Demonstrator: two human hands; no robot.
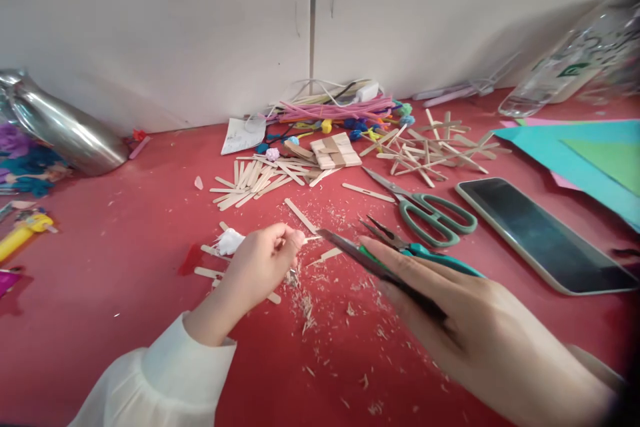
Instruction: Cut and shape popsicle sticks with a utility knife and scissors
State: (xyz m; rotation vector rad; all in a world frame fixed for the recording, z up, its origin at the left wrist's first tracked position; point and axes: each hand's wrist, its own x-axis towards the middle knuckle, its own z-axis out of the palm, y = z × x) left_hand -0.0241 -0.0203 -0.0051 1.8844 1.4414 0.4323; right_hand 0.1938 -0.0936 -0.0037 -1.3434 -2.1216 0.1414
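My left hand (257,267) pinches a small piece of wooden stick (312,239), its pale tip sticking out to the right. Wrapped round a dark-bladed knife (350,252) is my right hand (450,307); the blade's tip points left, close to the stick's end. Part of a green handle shows by my right fingers. Wood shavings (307,313) lie scattered on the red table (150,293) between and below my hands. A loose stick (300,215) lies just above my left fingertips. White crumpled material (230,241) and several sticks are left of my left hand.
Green scissors (435,217), teal-handled pliers (425,252) and a phone (545,233) lie at the right. Piles of craft sticks (250,180) and pink pipe cleaners (335,111) are behind. A metal flask (70,127) is at the left, a clear bottle (555,73) back right.
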